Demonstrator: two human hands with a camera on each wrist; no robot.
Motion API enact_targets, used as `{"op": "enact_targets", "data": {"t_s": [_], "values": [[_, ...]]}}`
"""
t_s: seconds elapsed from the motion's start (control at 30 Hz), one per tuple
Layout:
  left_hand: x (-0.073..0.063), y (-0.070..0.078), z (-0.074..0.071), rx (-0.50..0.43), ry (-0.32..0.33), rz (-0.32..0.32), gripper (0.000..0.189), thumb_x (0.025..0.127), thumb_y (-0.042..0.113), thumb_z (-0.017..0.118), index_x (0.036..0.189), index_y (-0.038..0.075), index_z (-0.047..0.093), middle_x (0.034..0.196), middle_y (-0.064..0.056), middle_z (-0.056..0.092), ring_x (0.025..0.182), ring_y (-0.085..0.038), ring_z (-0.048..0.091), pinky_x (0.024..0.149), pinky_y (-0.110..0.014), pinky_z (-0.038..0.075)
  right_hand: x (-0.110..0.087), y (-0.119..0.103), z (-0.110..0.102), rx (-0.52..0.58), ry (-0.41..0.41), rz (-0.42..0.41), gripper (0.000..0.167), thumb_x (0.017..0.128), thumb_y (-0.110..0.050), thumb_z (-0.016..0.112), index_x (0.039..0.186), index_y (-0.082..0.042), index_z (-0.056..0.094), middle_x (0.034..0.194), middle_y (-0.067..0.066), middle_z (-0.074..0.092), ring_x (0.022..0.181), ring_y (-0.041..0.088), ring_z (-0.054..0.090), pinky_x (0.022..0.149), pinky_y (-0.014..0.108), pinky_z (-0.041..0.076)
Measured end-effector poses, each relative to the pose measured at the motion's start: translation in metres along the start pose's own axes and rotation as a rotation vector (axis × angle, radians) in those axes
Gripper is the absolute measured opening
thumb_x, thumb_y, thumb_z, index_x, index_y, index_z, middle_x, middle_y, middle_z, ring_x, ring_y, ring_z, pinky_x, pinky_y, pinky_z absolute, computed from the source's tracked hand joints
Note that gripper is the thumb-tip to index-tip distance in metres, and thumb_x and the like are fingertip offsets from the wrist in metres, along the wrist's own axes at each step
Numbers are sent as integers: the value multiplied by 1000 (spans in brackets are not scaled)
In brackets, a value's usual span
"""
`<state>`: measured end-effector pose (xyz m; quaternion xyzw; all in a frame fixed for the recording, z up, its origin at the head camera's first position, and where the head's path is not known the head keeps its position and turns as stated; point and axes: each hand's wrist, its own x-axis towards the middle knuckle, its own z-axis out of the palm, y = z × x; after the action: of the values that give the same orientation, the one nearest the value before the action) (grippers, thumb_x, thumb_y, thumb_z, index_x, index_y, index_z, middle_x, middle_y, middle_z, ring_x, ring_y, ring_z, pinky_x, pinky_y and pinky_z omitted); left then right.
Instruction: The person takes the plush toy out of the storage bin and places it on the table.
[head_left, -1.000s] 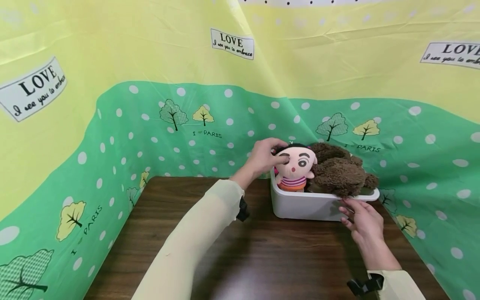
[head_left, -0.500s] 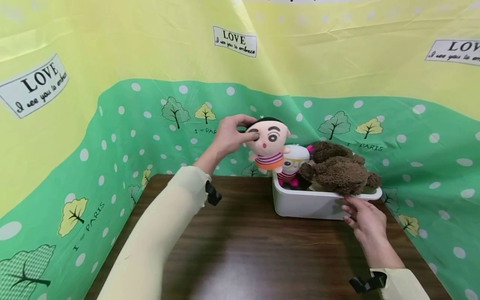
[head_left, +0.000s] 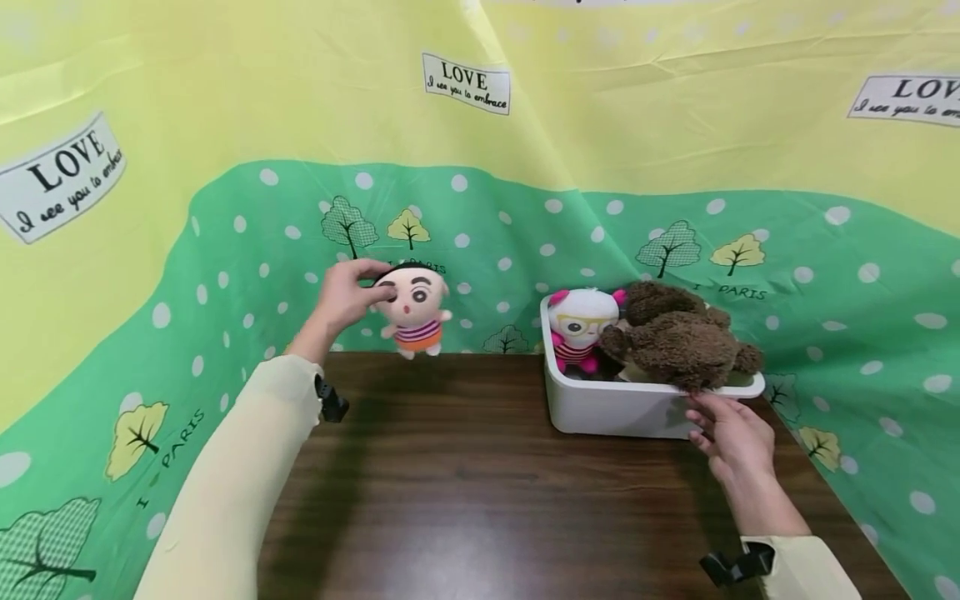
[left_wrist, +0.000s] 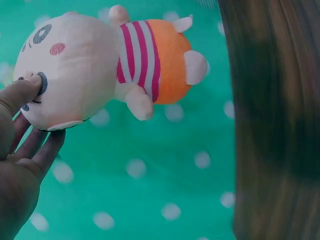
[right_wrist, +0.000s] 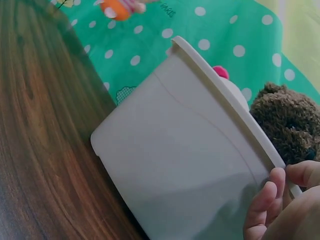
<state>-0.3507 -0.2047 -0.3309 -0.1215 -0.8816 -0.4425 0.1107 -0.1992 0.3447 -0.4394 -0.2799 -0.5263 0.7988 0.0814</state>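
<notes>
My left hand (head_left: 347, 293) grips a plush doll (head_left: 412, 304) by the side of its head, thumb over one eye. The doll has a striped shirt and orange shorts and hangs in the air above the table's back edge; the left wrist view shows the thumb in front and fingers behind the head (left_wrist: 75, 70). My right hand (head_left: 738, 442) pinches the front rim of a white bin (head_left: 615, 408), thumb on top and fingers outside. Inside the bin, a white-and-pink plush toy (head_left: 581, 321) with yellow glasses sits at the left, and a brown curly plush toy (head_left: 678, 342) lies at the right.
The dark wooden table (head_left: 450, 483) runs up to a green and yellow printed cloth (head_left: 480, 200) at the back and sides. The bin stands at the table's back right, near the cloth.
My left hand has lifted the plush doll out of the bin and carried it left, uncovering the white-and-pink plush toy. The right hand stays at the bin's rim.
</notes>
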Motion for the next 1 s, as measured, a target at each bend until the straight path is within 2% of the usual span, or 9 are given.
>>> {"op": "enact_targets", "data": {"t_s": [0.1,0.23,0.37,0.53,0.83,1.0], "values": [[-1,-31,-11,15,11,-49,38,93,22,78,128,9,71,129,-14,70,127,-31,59,97,-51,53,0,1,0,-10,9,0,8,96,-17,73,90,-23,76,79,-8,77,68,8,69,51,29,54],[-2,-67,-20,41,31,-82,37,95,17,75,128,4,69,129,-19,68,127,-36,58,96,-52,52,-1,1,-1,-14,28,2,6,95,-17,75,92,-23,76,79,-8,76,68,8,69,51,30,54],[-5,-93,-24,63,52,-131,38,96,15,74,131,2,68,131,-22,67,127,-39,58,97,-52,52,-1,2,0,-17,21,-8,4,95,-18,75,93,-22,74,79,-8,76,68,7,69,51,29,54],[-8,-114,-24,98,63,-178,40,97,12,72,135,1,66,134,-23,65,128,-41,57,101,-54,51,-1,2,2,-30,28,-9,3,95,-22,75,94,-20,73,79,-9,76,68,7,69,52,29,54],[-9,-138,-17,70,101,-229,29,100,5,65,128,-2,68,132,-25,65,125,-42,59,98,-53,54,-1,1,4,-25,37,-29,6,96,-19,74,91,-21,72,79,-9,76,68,7,68,52,29,54],[-10,-146,-14,10,185,-233,28,99,2,65,126,-4,70,128,-26,67,123,-40,61,95,-47,56,-1,2,4,-47,42,-41,6,95,-20,75,91,-19,70,79,-9,76,67,7,68,51,29,53]]}}
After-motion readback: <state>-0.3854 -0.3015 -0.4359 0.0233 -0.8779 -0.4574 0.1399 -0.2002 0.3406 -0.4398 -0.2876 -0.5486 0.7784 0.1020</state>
